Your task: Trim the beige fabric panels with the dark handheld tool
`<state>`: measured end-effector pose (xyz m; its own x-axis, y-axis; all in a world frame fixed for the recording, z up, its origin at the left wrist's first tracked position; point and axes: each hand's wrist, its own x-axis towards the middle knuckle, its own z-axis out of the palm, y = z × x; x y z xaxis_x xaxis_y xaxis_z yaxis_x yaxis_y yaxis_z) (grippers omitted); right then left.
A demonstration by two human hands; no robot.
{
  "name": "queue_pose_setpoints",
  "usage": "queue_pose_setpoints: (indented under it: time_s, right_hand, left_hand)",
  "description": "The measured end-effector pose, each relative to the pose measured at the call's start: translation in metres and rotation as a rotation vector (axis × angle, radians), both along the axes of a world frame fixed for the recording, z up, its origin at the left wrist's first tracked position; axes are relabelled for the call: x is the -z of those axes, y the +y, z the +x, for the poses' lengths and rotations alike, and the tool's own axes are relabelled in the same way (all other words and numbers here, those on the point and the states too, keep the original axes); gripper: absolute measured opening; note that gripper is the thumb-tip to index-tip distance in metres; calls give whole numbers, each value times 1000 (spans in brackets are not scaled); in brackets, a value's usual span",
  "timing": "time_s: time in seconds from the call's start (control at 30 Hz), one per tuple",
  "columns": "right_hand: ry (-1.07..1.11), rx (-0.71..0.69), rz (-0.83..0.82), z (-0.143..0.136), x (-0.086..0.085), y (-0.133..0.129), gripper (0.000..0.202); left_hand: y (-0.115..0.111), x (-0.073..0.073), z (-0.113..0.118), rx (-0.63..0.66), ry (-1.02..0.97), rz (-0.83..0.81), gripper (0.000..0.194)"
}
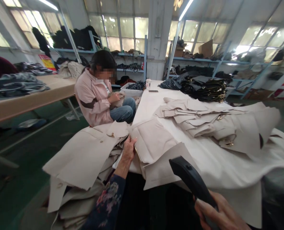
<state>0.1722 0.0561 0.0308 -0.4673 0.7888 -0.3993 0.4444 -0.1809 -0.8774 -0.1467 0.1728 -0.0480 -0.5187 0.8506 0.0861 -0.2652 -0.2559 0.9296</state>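
Observation:
My left hand [129, 148] pinches the left edge of a beige fabric piece [153, 137], thumb on top, at the near edge of the table. Under and beside it lies another beige panel [167, 166], with a corner over the table edge. My right hand [218, 210] is wrapped round the handle of a black curved handheld tool [192, 175]. Its flat head hangs above the panel's right side, apart from the cloth as far as I can see. Left of my left hand is a stack of beige fabric pieces [84, 153], some with metal fittings.
On the white-covered table [197, 156] lie a heap of beige pieces [242, 127], a dark stack [201, 86], a phone [153, 91] and a cup [148, 84]. A seated person [94, 95] handles beige cloth across from me at left. Another table [36, 92] stands far left.

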Motion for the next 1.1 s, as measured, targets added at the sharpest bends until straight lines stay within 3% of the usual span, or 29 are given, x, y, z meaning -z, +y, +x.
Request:
queue_pose_setpoints:
  time_s: [0.17, 0.27, 0.37, 0.4, 0.5, 0.57, 0.73, 0.93, 1.1]
  right_hand:
    - [-25, 158, -19, 20, -2, -2, 46]
    - [-73, 281, -21, 35, 1, -4, 47]
    - [-82, 345, -16, 44, 4, -8, 45]
    - [-82, 357, -24, 45, 5, -9, 45]
    - [-77, 339, -57, 42, 5, -11, 44]
    - [-59, 287, -81, 38, 5, -11, 44]
    - [-3, 199, -91, 21, 9, -3, 42]
    - [8, 181, -95, 12, 24, 17, 46]
    - [-24, 261, -90, 14, 18, 36, 47]
  left_hand:
    - [3, -13, -30, -73, 320, -127, 21]
    - [-6, -25, -32, -184, 562, -152, 26]
    - [-24, -34, 4, -169, 810, -88, 39]
    - [-29, -34, 22, -97, 1024, -50, 39]
    - [-39, -26, 75, 123, 1393, 81, 32]
    - [-36, -16, 95, 121, 1524, 63, 33]
    - [-22, 8, 95, -15, 1630, -28, 36]
    - [-23, 18, 92, 11, 1663, -53, 38]
    - [-21, 23, 94, 59, 1687, -80, 41]
